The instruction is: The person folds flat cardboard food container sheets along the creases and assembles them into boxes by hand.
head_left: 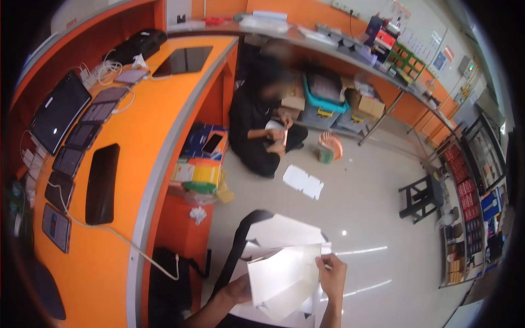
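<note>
A white folded card piece (pixel 287 273), perhaps a partly formed paper box, is held over my lap. My left hand (pixel 239 288) grips its left edge, with the fingers partly hidden behind the card. At the upper right corner, the thumb and fingers of my right hand (pixel 332 270) pinch the edge. More flat white card sheets (pixel 284 228) with cut corners and dark notches lie beneath and beyond it. Another white cut-out card (pixel 303 182) rests on the floor ahead.
A person (pixel 262 115) in dark clothes sits on the floor, handling a white piece. Nearby are an orange basket (pixel 330 145) and a black stool (pixel 421 198). An orange counter (pixel 142 158) with several phones and tablets stands left; shelves (pixel 465 191) line the right.
</note>
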`<action>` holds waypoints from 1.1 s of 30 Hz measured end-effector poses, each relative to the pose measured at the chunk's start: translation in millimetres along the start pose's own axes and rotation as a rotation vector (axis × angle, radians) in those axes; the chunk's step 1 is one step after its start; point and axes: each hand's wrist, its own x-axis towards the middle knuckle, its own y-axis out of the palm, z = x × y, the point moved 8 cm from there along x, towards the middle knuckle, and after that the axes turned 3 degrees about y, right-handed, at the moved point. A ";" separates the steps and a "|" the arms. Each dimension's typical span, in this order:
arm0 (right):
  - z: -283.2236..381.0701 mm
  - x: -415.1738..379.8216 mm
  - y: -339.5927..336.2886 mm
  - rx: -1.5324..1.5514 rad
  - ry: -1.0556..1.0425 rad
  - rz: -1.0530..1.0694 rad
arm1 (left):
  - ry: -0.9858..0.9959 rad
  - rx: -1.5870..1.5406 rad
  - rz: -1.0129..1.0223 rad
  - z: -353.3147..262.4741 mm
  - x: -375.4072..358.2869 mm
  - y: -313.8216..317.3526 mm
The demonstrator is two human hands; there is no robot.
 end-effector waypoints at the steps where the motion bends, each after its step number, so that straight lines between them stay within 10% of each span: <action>1: -1.3 -2.6 4.6 -0.009 0.035 0.022 | 0.079 0.114 0.005 -6.4 9.2 14.5; 22: -6.5 -6.8 22.2 -0.188 0.110 -0.016 | 0.136 0.570 -0.304 -31.2 22.9 45.8; 25: 37.0 -16.0 8.9 -0.201 -0.225 -0.215 | 0.166 0.527 -0.343 -33.9 22.0 40.4; 33: 106.9 -32.5 36.2 0.243 0.029 0.306 | 0.179 0.793 -0.181 -29.5 27.5 68.4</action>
